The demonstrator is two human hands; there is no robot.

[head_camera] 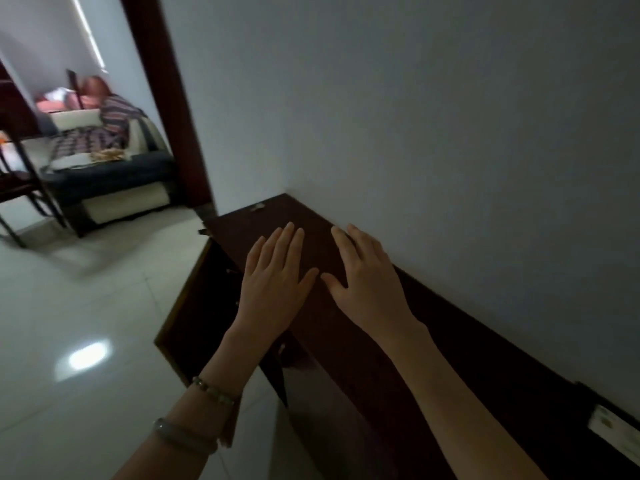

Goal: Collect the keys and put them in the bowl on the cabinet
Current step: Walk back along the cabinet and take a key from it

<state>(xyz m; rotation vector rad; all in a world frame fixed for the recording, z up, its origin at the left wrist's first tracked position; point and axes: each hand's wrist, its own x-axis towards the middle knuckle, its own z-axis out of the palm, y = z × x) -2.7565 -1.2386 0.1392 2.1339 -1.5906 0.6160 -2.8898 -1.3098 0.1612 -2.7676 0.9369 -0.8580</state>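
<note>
A dark wooden cabinet (398, 341) runs along the white wall. Both my hands hover flat over its top, palms down, fingers spread, holding nothing. My left hand (275, 278) is over the cabinet's front edge; my right hand (367, 278) is nearer the wall. A small pale object, possibly keys (257, 207), lies at the far end of the cabinet top, well beyond my fingertips. It is too blurred to identify. No bowl is in view.
A cabinet door (187, 306) hangs open toward the tiled floor (86, 323) on the left. A dark door frame (166, 98) opens onto a room with a cluttered sofa (110, 161) and a chair (20, 188). A white box (613, 427) sits at the cabinet's near right end.
</note>
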